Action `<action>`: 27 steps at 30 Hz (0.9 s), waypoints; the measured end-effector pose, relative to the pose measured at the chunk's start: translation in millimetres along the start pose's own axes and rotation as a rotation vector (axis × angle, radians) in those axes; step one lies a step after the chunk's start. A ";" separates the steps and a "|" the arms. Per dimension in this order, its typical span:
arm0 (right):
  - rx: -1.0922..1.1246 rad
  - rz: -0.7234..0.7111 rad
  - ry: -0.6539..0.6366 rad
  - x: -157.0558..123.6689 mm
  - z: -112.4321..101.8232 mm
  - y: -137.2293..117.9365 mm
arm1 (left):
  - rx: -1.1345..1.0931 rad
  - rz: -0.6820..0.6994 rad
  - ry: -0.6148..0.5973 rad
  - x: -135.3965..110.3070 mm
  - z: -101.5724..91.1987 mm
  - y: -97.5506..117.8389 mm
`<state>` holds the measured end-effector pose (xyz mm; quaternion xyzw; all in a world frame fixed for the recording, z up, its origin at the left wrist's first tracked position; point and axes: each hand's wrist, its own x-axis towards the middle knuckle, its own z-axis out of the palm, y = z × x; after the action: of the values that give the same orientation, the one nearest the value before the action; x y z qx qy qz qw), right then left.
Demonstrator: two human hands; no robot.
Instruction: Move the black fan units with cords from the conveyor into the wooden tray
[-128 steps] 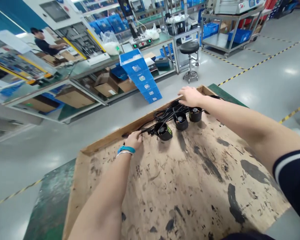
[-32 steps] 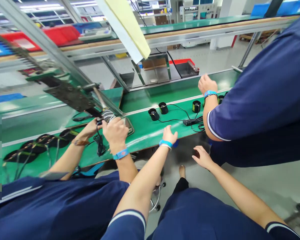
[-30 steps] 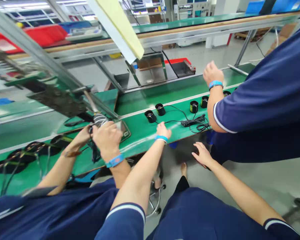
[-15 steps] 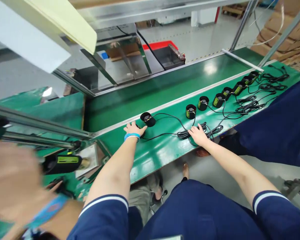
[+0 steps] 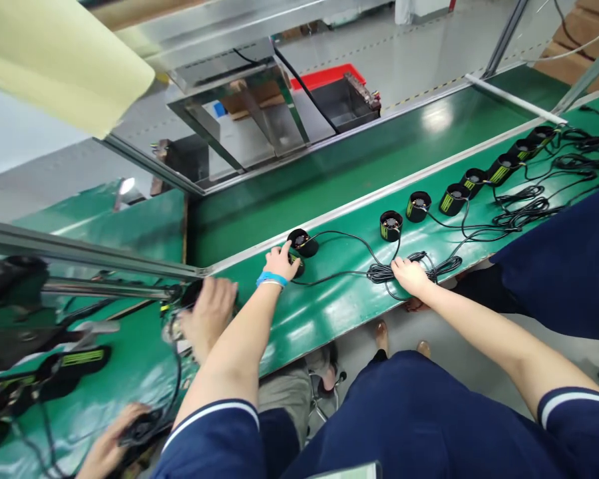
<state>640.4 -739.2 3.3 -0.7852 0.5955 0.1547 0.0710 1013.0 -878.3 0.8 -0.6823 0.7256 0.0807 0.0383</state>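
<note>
Head view, worker leaning over the green belt (image 5: 329,313), which runs from 8 o'clock up to 2 o'clock across the frame.

Left hand (image 5: 282,256): arm stretched forward, blue wristband (image 5: 271,279) on the wrist, fingers spread and laid over a black cylinder (image 5: 296,267) that is mostly hidden beneath them. Contact is certain; whether the fingers grip it, I cannot tell. A second cylinder (image 5: 303,241) stands upright just beside, at 1 o'clock from that hand, open end up.

Right hand (image 5: 409,274): well apart from the left, resting on the cable bundle (image 5: 379,271) near the belt's close edge. Fingers curl toward the coil; a firm grip cannot be confirmed. A thin black lead runs from the bundle toward the left hand.

Row of cylinders (image 5: 418,205), yellow-striped, continues toward 2 o'clock along the white strip, each with loose cable beside it.

At 8 o'clock from the left hand, a co-worker's hand (image 5: 207,313) works at a fixture. Another person's dark blue sleeve (image 5: 569,266) fills the 3 o'clock side. Red bin (image 5: 329,73) at 12 o'clock, beyond the belt.
</note>
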 end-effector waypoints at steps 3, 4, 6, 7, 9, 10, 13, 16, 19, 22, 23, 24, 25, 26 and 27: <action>0.027 -0.022 -0.011 11.1 -4.4 -1.3 | 0.084 0.054 -0.058 3.4 -9.1 2.4; 0.033 -0.031 -0.009 11.0 -7.7 -2.2 | 0.125 0.091 -0.073 4.5 -11.7 2.9; 0.036 -0.059 0.023 6.8 -17.7 -3.7 | 0.214 0.170 -0.080 6.6 -15.3 3.8; 0.033 -0.069 0.054 3.0 -24.0 -4.2 | 0.255 0.199 -0.070 7.7 -15.9 4.5; 0.036 -0.059 0.102 -6.6 -37.5 -5.3 | 0.292 0.226 -0.065 10.1 -15.2 7.2; 0.049 -0.031 0.109 -12.0 -44.0 -6.0 | 0.274 0.210 -0.081 11.6 -14.0 9.2; 0.124 0.082 0.045 -28.9 -60.5 -8.6 | 0.141 0.065 -0.163 16.9 -9.4 17.6; 0.191 0.123 -0.001 -44.5 -75.4 -11.4 | 0.070 -0.074 -0.194 21.9 -6.9 26.7; 0.257 0.141 0.002 -58.2 -93.1 -13.5 | 0.058 -0.118 -0.216 24.0 -10.5 32.5; 0.325 0.157 -0.008 -69.8 -110.7 -15.4 | 0.046 -0.061 -0.275 22.7 -19.6 33.1; 0.346 0.153 -0.015 -73.0 -115.1 -16.2 | 0.045 -0.033 -0.297 21.6 -22.8 32.5; 0.367 0.142 -0.022 -75.8 -118.4 -17.0 | 0.053 -0.017 -0.317 20.3 -25.7 32.0; 0.386 0.130 -0.029 -78.1 -120.5 -18.0 | 0.070 -0.018 -0.331 18.7 -28.0 31.7; 0.400 0.118 -0.035 -79.9 -121.3 -19.0 | 0.090 -0.036 -0.338 16.7 -29.6 31.9; 0.411 0.108 -0.041 -81.2 -120.9 -20.2 | 0.106 -0.067 -0.332 14.5 -30.2 32.6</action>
<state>659.1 -695.1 142.3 -0.7177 0.6542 0.0496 0.2333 981.2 -895.9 30.2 -0.6805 0.6893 0.1525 0.1963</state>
